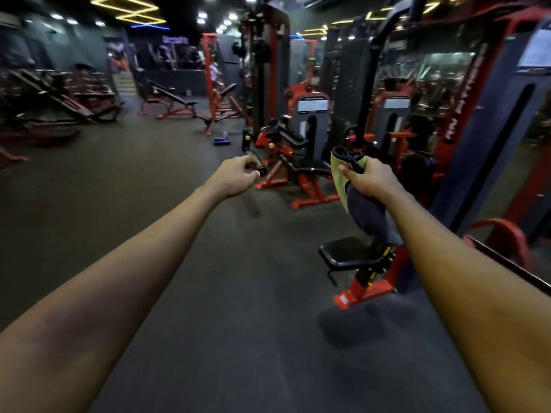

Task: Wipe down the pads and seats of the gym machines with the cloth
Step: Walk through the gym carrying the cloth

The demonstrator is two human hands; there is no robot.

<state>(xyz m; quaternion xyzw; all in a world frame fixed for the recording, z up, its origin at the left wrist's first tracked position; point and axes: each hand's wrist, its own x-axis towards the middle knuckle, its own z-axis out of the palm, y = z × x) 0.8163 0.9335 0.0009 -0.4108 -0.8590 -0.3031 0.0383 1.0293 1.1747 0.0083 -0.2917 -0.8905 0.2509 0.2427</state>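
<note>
My right hand (368, 178) grips a yellow and grey cloth (362, 204) that hangs down from my fist. My left hand (237, 177) is stretched out in front at the same height, fingers loosely curled and holding nothing. Below the cloth stands a black padded seat (348, 253) on a red machine frame. Farther ahead is a red machine with black pads (293, 138), low to the floor.
Red and dark weight-stack machines (465, 120) line the right side. Benches (176, 99) and racks stand at the back and left. A small blue object (221, 141) lies on the floor ahead. Dark rubber floor (149, 189) stretches out on the left and in front.
</note>
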